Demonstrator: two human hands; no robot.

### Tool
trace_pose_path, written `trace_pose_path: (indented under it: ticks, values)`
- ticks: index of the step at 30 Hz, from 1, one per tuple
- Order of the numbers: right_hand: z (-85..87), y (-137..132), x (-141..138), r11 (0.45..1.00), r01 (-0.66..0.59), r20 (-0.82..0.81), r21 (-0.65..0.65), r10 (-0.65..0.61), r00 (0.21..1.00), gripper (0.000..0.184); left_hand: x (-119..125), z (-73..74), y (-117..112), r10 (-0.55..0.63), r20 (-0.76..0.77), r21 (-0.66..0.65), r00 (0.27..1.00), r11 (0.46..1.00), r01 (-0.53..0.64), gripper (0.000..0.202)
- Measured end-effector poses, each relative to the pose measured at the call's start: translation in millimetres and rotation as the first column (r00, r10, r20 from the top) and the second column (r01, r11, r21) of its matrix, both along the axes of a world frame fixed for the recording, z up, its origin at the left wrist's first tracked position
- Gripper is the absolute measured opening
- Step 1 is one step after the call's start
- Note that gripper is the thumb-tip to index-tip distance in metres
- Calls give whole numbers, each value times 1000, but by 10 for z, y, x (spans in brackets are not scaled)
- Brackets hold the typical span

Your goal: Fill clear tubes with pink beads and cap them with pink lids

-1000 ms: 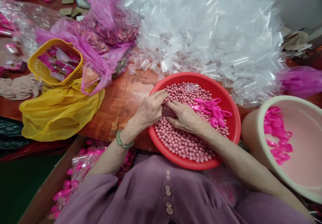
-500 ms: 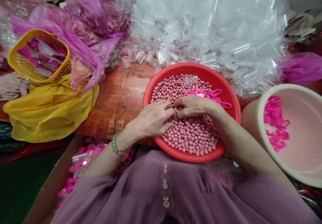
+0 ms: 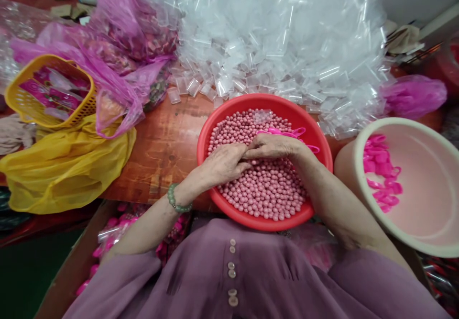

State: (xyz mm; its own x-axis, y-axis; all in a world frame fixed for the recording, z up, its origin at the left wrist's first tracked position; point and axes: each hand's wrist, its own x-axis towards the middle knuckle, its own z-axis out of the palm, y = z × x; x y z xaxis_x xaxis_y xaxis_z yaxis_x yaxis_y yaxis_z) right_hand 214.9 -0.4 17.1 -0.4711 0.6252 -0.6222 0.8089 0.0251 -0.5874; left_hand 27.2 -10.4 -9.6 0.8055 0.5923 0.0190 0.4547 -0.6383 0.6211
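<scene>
Pink beads [image 3: 265,190], small, hard and likely to roll, fill the red basin [image 3: 322,142]; left hand [image 3: 224,163] and right hand [image 3: 274,147] meet fingertip to fingertip at its 12 o'clock half, pinching something I cannot make out.

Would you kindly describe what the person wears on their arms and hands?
Both hands are bare, without gloves. The left hand has a green bead bracelet at the wrist. The right hand wears nothing visible. Loose purple sleeves cover the upper arms.

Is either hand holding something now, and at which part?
It cannot be told. The left hand and right hand meet fingertip to fingertip on the pink balls in the red bowl; the fingers hide any grip.
</scene>
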Motion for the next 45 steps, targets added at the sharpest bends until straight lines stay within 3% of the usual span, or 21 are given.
trace_pose_path:
  ticks: [5, 10, 14, 18, 22, 25, 27, 30, 33, 35, 40, 43, 45]
  values:
    - [71, -87, 93, 996, 68, -140, -54, -75, 987, 53, 0, 36, 20, 9, 57, -44, 998, 999, -7, 9]
    - [62, -135, 164, 983, 155, -336, -99, -180, 925, 53, 10, 28, 13, 28, 63, -100, 998, 995, -21, 18]
    - [58, -141, 161, 986, 169, -292, 12, -158, 943, 47, -11, 34, 21, 64, 127, -128, 990, 991, -47, 15]
    - [93, -155, 180, 966, 209, -267, 153, -164, 950, 47, -60, 48, 18, 203, 286, -296, 936, 948, -115, 10]
    - [110, -168, 224, 920, 287, -253, 267, -221, 942, 48, -81, 67, -12, 201, 435, -400, 878, 916, -12, 5]
    - [108, -184, 243, 791, 326, -125, 518, -307, 943, 36, -80, 77, -23, 222, 492, -427, 842, 904, 11, 8]
    - [101, -202, 246, 732, 217, 72, 645, -341, 937, 25, -82, 76, -20, 289, 539, -439, 791, 898, -28, 11]
    - [89, -232, 232, 766, 12, 387, 643, -339, 857, 26, -93, 80, -17, 372, 574, -465, 730, 881, -84, 13]
    - [77, -243, 209, 794, -33, 491, 607, -342, 801, 24, -103, 95, -23, 363, 571, -495, 736, 868, -43, 14]
    - [69, -239, 204, 798, -36, 499, 602, -341, 797, 22, -100, 98, -27, 378, 584, -575, 719, 817, 38, 15]
    - [69, -225, 256, 776, -30, 480, 630, -359, 801, 28, -73, 71, -15, 539, 573, -774, 618, 604, 191, 28]
    - [84, -218, 299, 696, 49, 329, 717, -399, 856, 28, -70, 71, 10, 590, 547, -809, 594, 554, 195, 37]
    - [92, -214, 307, 632, 215, 98, 744, -421, 902, 28, -77, 83, 28, 633, 526, -828, 568, 534, 171, 39]
